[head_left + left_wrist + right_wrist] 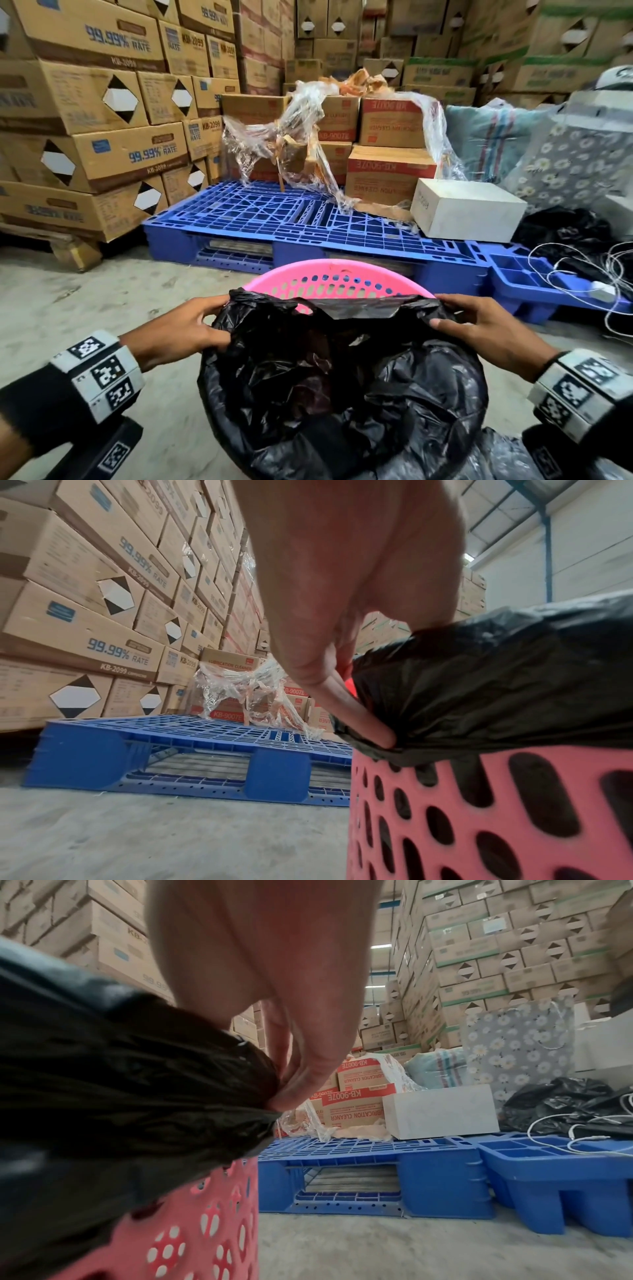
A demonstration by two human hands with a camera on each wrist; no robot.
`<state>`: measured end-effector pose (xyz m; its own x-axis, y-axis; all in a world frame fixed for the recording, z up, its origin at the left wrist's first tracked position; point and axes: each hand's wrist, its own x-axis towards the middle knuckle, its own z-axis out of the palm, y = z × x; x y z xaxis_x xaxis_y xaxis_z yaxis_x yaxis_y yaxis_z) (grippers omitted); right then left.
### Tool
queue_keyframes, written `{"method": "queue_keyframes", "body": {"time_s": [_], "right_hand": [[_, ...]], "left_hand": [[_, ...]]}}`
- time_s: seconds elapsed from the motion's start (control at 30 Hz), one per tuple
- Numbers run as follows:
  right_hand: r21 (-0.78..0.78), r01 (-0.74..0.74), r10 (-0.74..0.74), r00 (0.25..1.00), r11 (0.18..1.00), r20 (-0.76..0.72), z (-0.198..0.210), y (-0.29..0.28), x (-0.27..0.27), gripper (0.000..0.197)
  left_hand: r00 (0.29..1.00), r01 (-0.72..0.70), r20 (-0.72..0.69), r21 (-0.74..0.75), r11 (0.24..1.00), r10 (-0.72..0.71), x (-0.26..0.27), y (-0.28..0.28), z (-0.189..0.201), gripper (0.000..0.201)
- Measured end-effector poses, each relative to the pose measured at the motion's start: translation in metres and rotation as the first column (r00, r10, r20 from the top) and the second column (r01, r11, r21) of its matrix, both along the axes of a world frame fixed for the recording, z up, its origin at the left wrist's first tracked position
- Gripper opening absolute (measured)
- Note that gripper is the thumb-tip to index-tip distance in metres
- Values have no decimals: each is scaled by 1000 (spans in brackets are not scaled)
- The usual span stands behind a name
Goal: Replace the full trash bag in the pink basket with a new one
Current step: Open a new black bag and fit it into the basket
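Observation:
The pink perforated basket (337, 279) stands on the floor just in front of me, lined with a black trash bag (342, 377) whose mouth gapes open. My left hand (191, 329) pinches the bag's rim on the left side, thumb and fingers curled round the plastic. My right hand (479, 325) grips the rim on the right side. In the left wrist view the fingers (359, 712) hook under the bag's edge (496, 683) above the basket wall (514, 818). In the right wrist view the fingertips (291, 1091) pinch the black plastic (137, 1083) above the pink wall (212, 1231).
A blue plastic pallet (274, 219) lies right behind the basket, carrying cartons, torn clear wrap (301, 137) and a white box (469, 209). Stacked cardboard boxes (85, 102) fill the left and back. Another black bag (565, 233) and white cables (582, 274) lie at the right.

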<state>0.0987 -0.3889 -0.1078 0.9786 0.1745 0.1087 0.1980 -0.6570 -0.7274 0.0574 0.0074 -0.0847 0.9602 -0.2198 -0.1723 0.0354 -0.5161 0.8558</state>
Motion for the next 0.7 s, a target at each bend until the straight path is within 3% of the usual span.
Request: {"method": "queue_keyframes", "body": {"time_s": [0.1,0.17,0.37,0.47,0.53,0.6,0.7], "right_hand": [[-82,69,-62,995,994,85,5,0,8,7],[-144,101,-87,991,984,100,8,-3,12,13],[-145,31,-46,993,989,-105,-1,-24,14,8],[-157,59,-72,994,986,-79,3,-25,13,10],[-155,61,-75,993,986,-86,6,-24,12,15],[-151,79,-95,990,985,-104,8,-23,11,16],[-109,111,-124,984,988,-126,10,-21,8,22]], "left_hand": [[998,56,-11,22,998,-56,12,-2,-2,59],[995,91,-36,57,994,-89,21,-8,0,68],[980,194,-7,296,935,-201,48,-26,12,57],[990,64,78,478,876,-114,44,-26,22,52],[995,-52,98,524,850,0,29,-22,22,66],[999,-45,6,496,867,48,6,-16,16,77],[991,-19,-122,295,955,58,-19,-13,1,60]]}}
